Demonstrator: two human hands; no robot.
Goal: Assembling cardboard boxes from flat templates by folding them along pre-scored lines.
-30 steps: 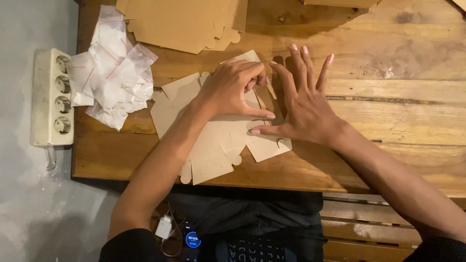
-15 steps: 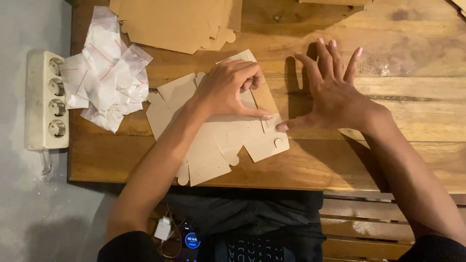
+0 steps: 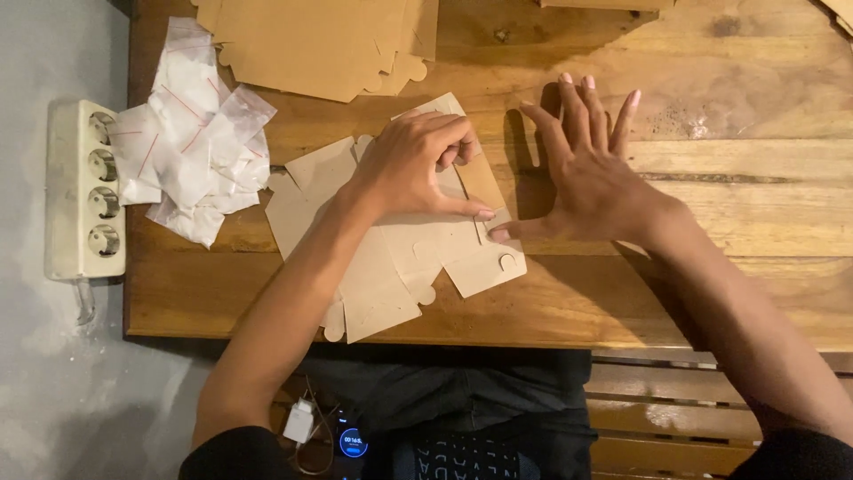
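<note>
A flat brown cardboard box blank (image 3: 391,267) lies on the wooden table (image 3: 711,267) in front of me. My left hand (image 3: 418,164) presses down on its upper middle, fingers curled and thumb stretched along a fold. My right hand (image 3: 586,178) is spread with fingers apart, raised just right of the blank; its thumb tip touches the blank's right flap near my left thumb. One panel under my left fingers stands slightly raised along the crease.
A stack of more brown cardboard blanks (image 3: 329,44) lies at the table's far edge. A heap of small clear plastic bags (image 3: 191,151) sits at the left. A white power strip (image 3: 84,191) lies on the grey floor beyond the table's left edge.
My right hand has slid to the right off the blank and opened wider, leaving only its thumb on the flap. My left hand has stayed pressed on the cardboard.
</note>
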